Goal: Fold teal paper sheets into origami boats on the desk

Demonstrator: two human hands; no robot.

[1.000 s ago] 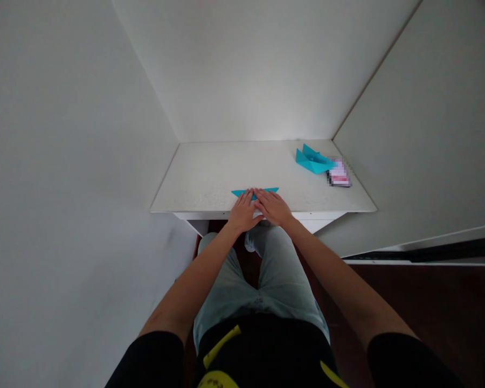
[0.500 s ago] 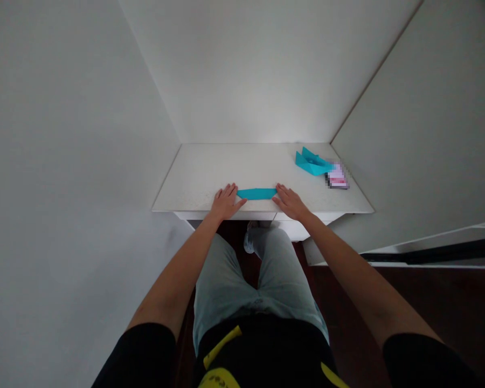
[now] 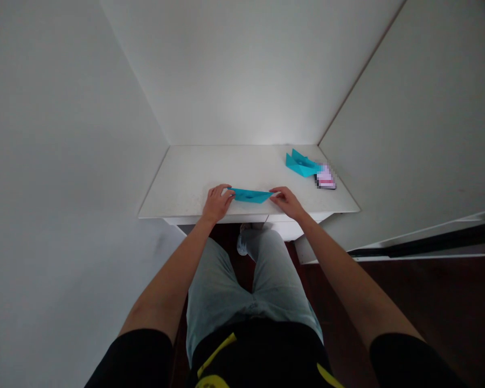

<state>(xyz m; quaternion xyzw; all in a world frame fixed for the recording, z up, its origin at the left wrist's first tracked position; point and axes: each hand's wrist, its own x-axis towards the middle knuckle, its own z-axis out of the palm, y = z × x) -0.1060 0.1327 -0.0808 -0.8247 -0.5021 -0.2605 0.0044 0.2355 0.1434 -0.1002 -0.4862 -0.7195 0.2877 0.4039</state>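
A folded blue paper shape [image 3: 250,195], long and narrow with pointed ends, sits near the front edge of a small white table [image 3: 194,178]. My left hand [image 3: 216,202] pinches its left tip and my right hand [image 3: 286,200] pinches its right tip, fingers curled. The paper looks slightly lifted and pulled open between them.
A finished blue paper boat [image 3: 301,163] stands at the table's back right, beside a small blurred pink-and-white item [image 3: 325,178]. White walls close in on the left, back and right. My legs in grey trousers [image 3: 242,280] are below the table edge, above dark floor.
One second ago both hands pressed flat together on the paper's middle. They slid apart to its ends, and now the fingers have curled to grip the two tips.
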